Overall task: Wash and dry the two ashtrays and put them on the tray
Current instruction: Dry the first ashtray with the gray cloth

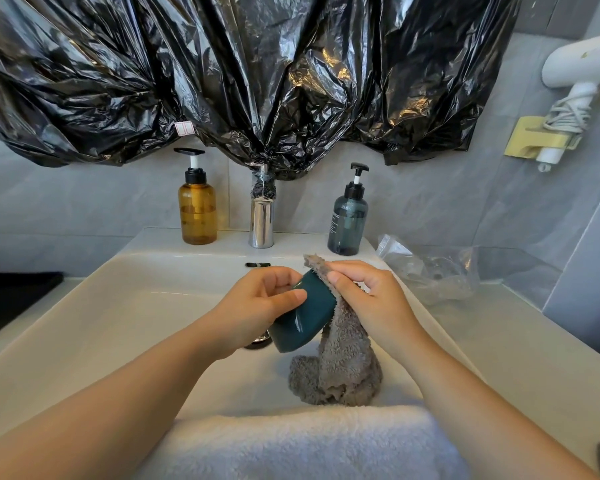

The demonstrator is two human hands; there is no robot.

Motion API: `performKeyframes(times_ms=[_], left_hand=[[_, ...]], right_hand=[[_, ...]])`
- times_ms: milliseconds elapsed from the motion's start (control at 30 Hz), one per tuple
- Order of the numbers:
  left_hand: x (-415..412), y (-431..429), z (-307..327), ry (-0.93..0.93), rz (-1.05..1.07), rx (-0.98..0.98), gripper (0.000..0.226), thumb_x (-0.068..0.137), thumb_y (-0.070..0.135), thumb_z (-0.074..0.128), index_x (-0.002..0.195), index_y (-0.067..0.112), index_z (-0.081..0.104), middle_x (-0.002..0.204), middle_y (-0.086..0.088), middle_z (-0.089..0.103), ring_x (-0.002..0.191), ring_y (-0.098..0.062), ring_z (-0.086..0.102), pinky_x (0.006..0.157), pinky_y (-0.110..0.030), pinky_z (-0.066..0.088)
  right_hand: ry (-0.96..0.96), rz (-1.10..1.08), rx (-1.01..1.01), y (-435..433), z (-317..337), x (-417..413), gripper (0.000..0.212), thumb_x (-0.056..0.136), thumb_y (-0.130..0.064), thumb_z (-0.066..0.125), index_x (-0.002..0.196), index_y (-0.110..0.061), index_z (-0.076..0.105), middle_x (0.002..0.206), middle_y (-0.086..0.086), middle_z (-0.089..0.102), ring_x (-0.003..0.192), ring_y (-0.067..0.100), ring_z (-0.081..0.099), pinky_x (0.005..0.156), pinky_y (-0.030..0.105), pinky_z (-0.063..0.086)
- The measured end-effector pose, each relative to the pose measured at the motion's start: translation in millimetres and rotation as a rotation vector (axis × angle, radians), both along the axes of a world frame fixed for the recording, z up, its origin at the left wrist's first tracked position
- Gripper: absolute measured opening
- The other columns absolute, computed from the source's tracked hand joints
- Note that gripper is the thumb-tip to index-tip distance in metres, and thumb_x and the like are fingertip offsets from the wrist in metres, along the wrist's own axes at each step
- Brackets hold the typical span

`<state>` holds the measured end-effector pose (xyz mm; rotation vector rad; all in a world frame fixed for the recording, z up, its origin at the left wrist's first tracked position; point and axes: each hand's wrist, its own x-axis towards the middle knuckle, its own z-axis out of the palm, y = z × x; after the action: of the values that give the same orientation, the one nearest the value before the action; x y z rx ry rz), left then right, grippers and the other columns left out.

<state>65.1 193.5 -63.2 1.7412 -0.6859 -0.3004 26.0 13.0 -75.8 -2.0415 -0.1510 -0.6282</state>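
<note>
Glossy teal ashtray in curled left hand; shaggy grey cloth (limp) in pinching right hand.

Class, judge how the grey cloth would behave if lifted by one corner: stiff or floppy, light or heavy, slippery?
Probably floppy: the grey cloth drapes and bunches below the right hand. Likely light: a pinch holds it. Its fluffy pile should resist slipping on the ashtray.

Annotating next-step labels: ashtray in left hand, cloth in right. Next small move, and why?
Probably rotate the teal ashtray in the left hand so the grey cloth wipes more of it. The right hand holds the cloth against only the ashtray's upper edge, and most of the cloth hangs loose over the sink.
</note>
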Motion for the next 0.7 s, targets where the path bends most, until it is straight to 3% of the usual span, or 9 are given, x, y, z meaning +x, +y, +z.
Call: performKeyframes(times_ms=[133,233,300,333,433,567,633,700], left_hand=[[1.6,2.8,-1.1,-0.033,-0.025,-0.023,0.012,0.096,0.009,0.052,0.097,0.009,0.064,0.096,-0.008,0.074,0.087,-0.021,0.068,0.081,-0.034,0.052],[0.8,3.3,-1.0,-0.035,-0.056,-0.062,0.013,0.096,0.006,0.051,0.096,0.007,0.063,0.093,-0.009,0.074,0.085,-0.019,0.068,0.083,-0.034,0.053],[1.5,2.8,-0.4,-0.023,-0.077,-0.071,0.013,0.096,0.006,0.05,0.096,0.008,0.063,0.092,-0.006,0.074,0.085,-0.017,0.069,0.08,-0.029,0.054],[1.4,2.7,0.6,-0.013,-0.084,-0.065,0.013,0.097,0.006,0.05,0.096,0.01,0.063,0.092,-0.005,0.074,0.085,-0.016,0.068,0.079,-0.026,0.054],[3.8,-0.3,1.7,0.048,-0.096,-0.051,0.016,0.097,0.009,0.049,0.101,0.01,0.065,0.097,-0.009,0.073,0.086,-0.019,0.068,0.077,-0.026,0.052],[1.9,-6.7,-0.4,0.112,-0.064,0.033,0.023,0.091,0.033,0.061,0.088,0.011,0.063,0.078,-0.004,0.069,0.069,-0.018,0.062,0.06,-0.025,0.046],[1.7,-7.8,-3.4,0.126,-0.066,-0.009,0.019,0.09,0.03,0.063,0.092,0.011,0.066,0.083,-0.005,0.071,0.074,-0.02,0.064,0.065,-0.028,0.046],[2.5,-6.6,-4.2,0.101,-0.051,-0.018,0.013,0.094,0.016,0.058,0.102,0.011,0.066,0.091,-0.005,0.074,0.083,-0.02,0.068,0.071,-0.026,0.05]], right_hand=[[0.154,-0.035,0.094,-3.5,-0.7,6.2,0.029,0.099,-0.033,0.049,0.118,-0.023,0.069,0.112,-0.006,0.071,0.109,0.013,0.063,0.1,0.039,0.049],[0.408,0.013,0.464,-12.0,-2.2,6.7,0.034,0.1,-0.039,0.045,0.118,-0.021,0.067,0.112,0.004,0.071,0.108,0.024,0.064,0.099,0.05,0.049],[0.458,0.114,0.691,-12.6,-1.7,3.7,0.034,0.102,-0.034,0.041,0.12,-0.018,0.065,0.116,0.009,0.07,0.11,0.025,0.063,0.098,0.048,0.049],[0.451,0.141,0.711,-12.3,-0.9,2.8,0.034,0.103,-0.032,0.04,0.121,-0.017,0.065,0.117,0.01,0.069,0.111,0.025,0.062,0.098,0.046,0.049],[0.419,0.163,0.682,-8.8,-0.7,3.4,0.034,0.103,-0.028,0.039,0.121,-0.016,0.065,0.119,0.009,0.069,0.112,0.024,0.063,0.099,0.043,0.048],[0.328,0.155,0.518,-2.6,-3.4,3.3,0.03,0.1,-0.025,0.045,0.106,-0.028,0.074,0.112,0.0,0.072,0.11,0.02,0.065,0.1,0.042,0.049],[0.232,0.081,0.376,-1.4,0.2,0.1,0.027,0.099,-0.022,0.05,0.101,-0.031,0.075,0.107,-0.006,0.073,0.106,0.013,0.066,0.093,0.032,0.052],[0.141,0.007,0.254,-4.0,2.3,-2.4,0.024,0.098,-0.02,0.052,0.111,-0.026,0.072,0.108,-0.008,0.072,0.103,0.007,0.064,0.083,0.018,0.05]])
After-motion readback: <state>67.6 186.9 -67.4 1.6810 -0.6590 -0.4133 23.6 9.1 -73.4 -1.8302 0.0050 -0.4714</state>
